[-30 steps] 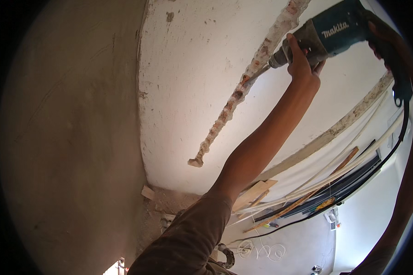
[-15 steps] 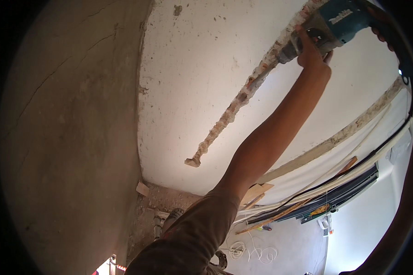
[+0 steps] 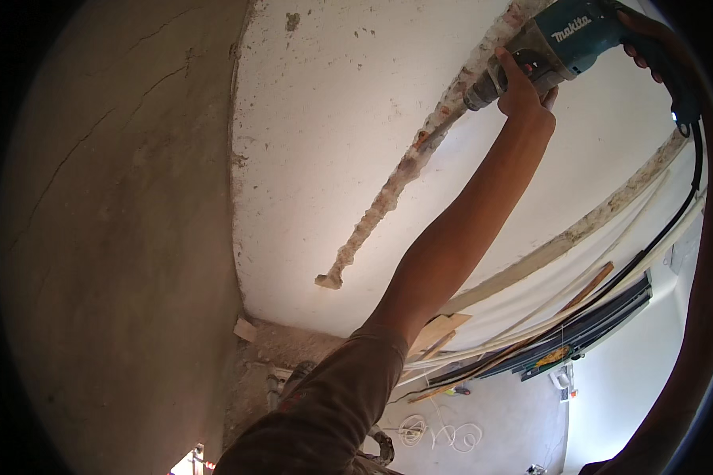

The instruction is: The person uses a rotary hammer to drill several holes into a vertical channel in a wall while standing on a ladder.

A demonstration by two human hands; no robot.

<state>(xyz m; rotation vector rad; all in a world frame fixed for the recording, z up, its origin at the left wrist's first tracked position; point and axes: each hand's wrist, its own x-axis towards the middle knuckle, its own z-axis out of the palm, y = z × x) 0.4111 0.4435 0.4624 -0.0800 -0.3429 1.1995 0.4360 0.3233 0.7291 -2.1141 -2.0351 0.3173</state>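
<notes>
Head view: hands tight around teal power drill, long axis diagonal, bit down-left.

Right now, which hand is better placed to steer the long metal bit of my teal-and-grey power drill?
Probably your left hand: it holds the power drill just behind the metal bit. Your right hand sits farther back, at the black rear handle.
</notes>
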